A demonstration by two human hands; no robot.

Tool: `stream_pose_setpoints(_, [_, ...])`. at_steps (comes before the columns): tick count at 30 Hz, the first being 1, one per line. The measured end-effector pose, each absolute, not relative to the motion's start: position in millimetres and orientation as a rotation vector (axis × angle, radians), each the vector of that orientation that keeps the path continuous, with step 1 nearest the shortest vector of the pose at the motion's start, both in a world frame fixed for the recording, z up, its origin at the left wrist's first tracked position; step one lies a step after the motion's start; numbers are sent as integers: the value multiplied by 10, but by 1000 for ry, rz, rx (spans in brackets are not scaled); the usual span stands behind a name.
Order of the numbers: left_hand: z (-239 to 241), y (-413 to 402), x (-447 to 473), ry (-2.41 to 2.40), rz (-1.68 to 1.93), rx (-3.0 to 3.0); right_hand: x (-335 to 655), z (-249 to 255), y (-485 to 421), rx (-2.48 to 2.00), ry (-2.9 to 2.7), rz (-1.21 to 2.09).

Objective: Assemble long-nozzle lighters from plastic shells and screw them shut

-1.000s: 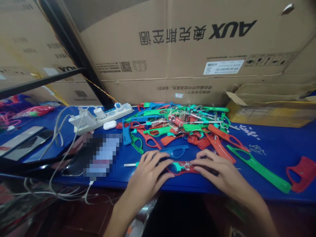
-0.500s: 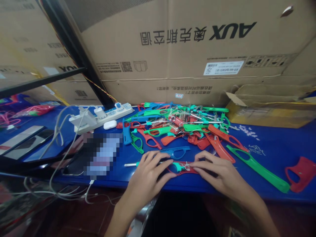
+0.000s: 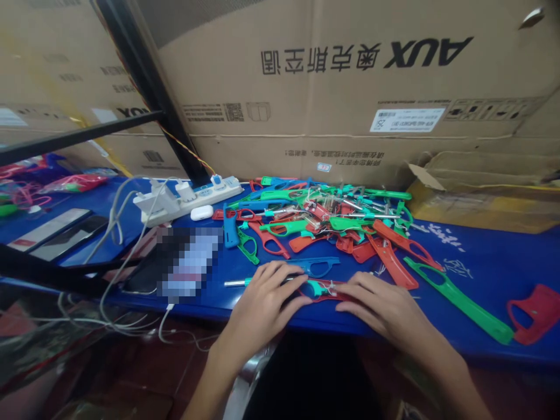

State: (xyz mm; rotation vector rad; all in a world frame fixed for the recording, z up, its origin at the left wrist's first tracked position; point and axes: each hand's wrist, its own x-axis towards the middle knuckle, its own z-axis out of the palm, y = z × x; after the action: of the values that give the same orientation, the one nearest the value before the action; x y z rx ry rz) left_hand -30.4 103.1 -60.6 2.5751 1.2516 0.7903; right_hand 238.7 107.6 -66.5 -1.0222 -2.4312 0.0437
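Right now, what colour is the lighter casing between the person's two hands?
The lighter casing is red, best seen in the head view.

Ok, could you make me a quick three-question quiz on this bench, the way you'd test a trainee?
1. True or false: the left hand is nearer to the white power strip than the right hand is.

2. Multiple choice: what colour is the casing between the two hands?
A) green
B) red
C) blue

3. Fill the gap: on the large cardboard box behind the pile of coloured parts, the big AUX lettering appears ______ in this view.

Key: 1. True. 2. B. 3. Upside down.
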Motion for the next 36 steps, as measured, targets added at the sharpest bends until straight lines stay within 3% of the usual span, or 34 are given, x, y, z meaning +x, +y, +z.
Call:
stream_pose_setpoints(17, [-629,1017,-296,1344,959,2472,2390,-647,1088,-1025,-2439,11])
stream_pose_setpoints(36, [-626,1070,-344,1270,955,2494,2410,-656,1095,-1038,-2329,304])
